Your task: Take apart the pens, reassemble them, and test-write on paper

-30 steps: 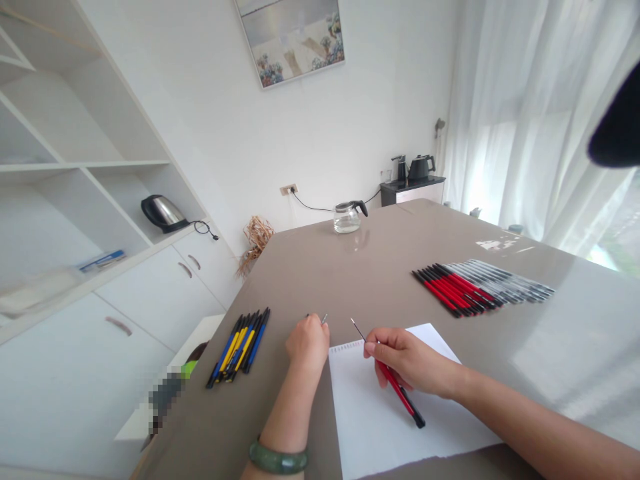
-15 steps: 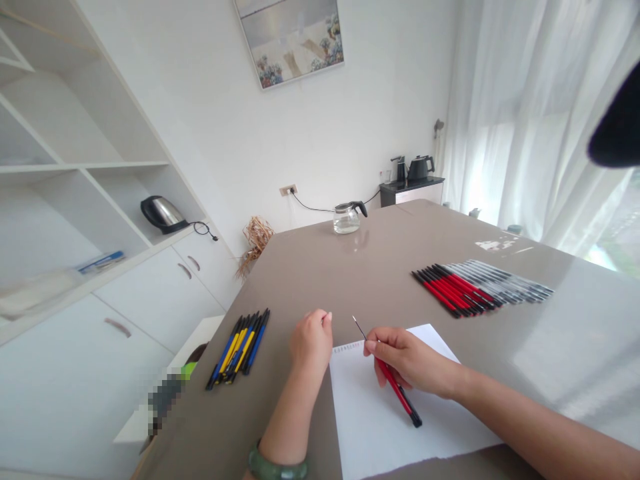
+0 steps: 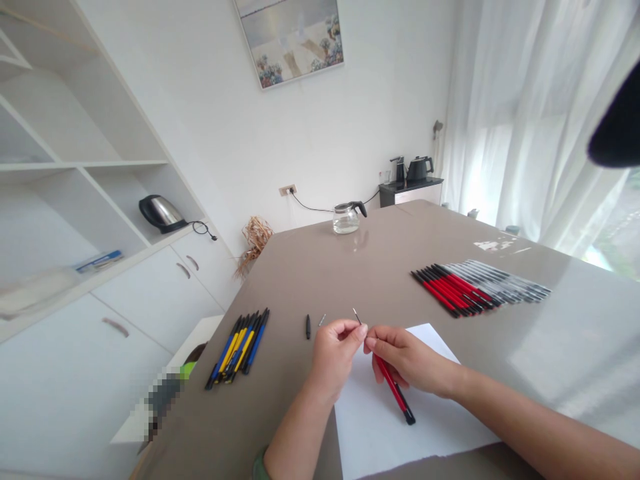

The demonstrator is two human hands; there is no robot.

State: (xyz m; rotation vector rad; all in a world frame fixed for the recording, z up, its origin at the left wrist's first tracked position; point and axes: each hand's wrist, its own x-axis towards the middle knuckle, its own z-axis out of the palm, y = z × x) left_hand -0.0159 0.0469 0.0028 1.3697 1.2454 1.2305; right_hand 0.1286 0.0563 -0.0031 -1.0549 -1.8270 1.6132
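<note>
My right hand (image 3: pixel 407 357) is closed around a red pen barrel (image 3: pixel 390 385) with a black end, held slanted above a white sheet of paper (image 3: pixel 415 437). From the barrel's upper end sticks a thin refill (image 3: pixel 357 315). My left hand (image 3: pixel 340 353) pinches that refill between thumb and finger, close to the right fingertips. On the table just beyond the left hand lie a black pen tip piece (image 3: pixel 308 327) and a small metal spring (image 3: pixel 322 320), apart from each other.
Blue and yellow pens (image 3: pixel 239 348) lie in a group at the left. Red pens (image 3: pixel 453 290) and clear pens (image 3: pixel 505 283) are lined up at the right. A glass pot (image 3: pixel 346 219) with a black handle stands at the table's far end.
My left hand has moved right and taken hold of the refill. The black tip piece and spring, hidden before, now show on the table. My right hand has barely moved.
</note>
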